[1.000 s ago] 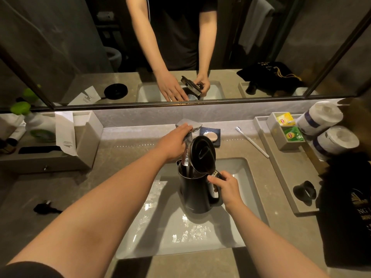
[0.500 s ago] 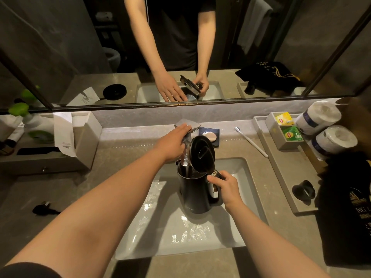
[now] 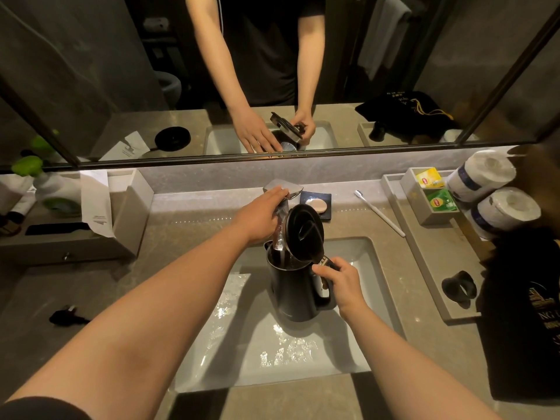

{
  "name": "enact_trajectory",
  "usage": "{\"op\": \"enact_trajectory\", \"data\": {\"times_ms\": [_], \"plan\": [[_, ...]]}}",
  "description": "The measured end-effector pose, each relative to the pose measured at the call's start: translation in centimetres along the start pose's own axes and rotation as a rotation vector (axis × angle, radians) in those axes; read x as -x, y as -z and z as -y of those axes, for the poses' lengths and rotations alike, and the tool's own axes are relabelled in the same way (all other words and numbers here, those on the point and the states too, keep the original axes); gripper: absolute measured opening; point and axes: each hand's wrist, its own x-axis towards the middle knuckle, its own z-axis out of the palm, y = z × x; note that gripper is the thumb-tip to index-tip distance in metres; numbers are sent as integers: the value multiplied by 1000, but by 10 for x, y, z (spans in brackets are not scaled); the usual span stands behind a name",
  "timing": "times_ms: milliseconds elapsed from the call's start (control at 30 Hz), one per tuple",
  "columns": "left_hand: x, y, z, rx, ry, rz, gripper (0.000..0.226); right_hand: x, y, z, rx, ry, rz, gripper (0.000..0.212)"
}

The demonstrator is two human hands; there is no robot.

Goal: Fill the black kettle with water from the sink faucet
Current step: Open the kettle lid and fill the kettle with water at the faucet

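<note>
The black kettle (image 3: 292,294) stands upright in the white sink basin (image 3: 272,359), its lid (image 3: 304,230) swung open and standing up. My right hand (image 3: 339,281) grips the kettle's handle at the top. My left hand (image 3: 257,216) rests on the grey faucet handle (image 3: 283,187) behind the kettle. The faucet spout (image 3: 280,234) reaches down over the kettle's mouth, and a thin stream of water seems to run into it.
A soap dish (image 3: 316,204) and a toothbrush (image 3: 378,213) lie behind the sink. A tray (image 3: 424,256) on the right holds tea bags (image 3: 436,192), paper rolls (image 3: 497,204) and a black ring (image 3: 459,287). A tissue box (image 3: 121,213) and plug (image 3: 65,316) sit left. A mirror lines the back.
Hardly anything has moved: my left hand stays on the faucet handle and my right hand keeps the kettle under the spout. The view has shifted slightly.
</note>
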Motion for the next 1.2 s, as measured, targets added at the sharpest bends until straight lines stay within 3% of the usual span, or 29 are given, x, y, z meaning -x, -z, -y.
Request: {"op": "enact_trajectory", "data": {"times_ms": [533, 867, 1033, 1200], "plan": [[0, 1, 2, -1, 1, 8, 53, -3, 0, -6, 9, -4, -22, 22], [-1, 1, 1, -11, 5, 14, 53, -6, 0, -13, 1, 5, -24, 47], [-1, 0, 2, -9, 9, 13, 54, -7, -1, -14, -9, -3, -30, 46], [-1, 0, 3, -12, 9, 11, 58, -7, -1, -14, -7, -10, -34, 33]]}}
